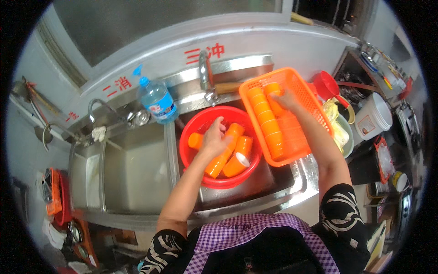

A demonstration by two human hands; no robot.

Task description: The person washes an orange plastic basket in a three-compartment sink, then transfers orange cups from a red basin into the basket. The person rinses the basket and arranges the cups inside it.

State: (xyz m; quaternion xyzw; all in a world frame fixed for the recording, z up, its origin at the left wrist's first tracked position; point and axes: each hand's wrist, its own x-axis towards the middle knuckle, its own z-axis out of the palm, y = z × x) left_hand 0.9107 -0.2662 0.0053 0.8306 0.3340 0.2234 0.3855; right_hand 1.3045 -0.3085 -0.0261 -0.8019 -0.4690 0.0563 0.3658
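My left hand [215,137] is over the red plastic basin [191,120], its thumb apart from the blurred fingers beside a stack of orange cups [219,162]. More orange cups lie tilted in the basin, one of them showing its white inside [242,159]. At the right, my right hand [286,100] has its fingers around a short stack of orange cups [272,88] in an orange perforated plastic basket [294,147]. Along the basket's left side lies a longer stack of orange cups [266,120]. The basket rests tilted over the sink's right end, beside the basin.
A blue pump bottle [159,102] stands behind the basin, left of a curved faucet [205,73]. Cloudy water fills the middle sink compartment [137,171]. To the right are a red dipper [325,85], a bowl of leafy vegetables [338,128] and white buckets [373,116].
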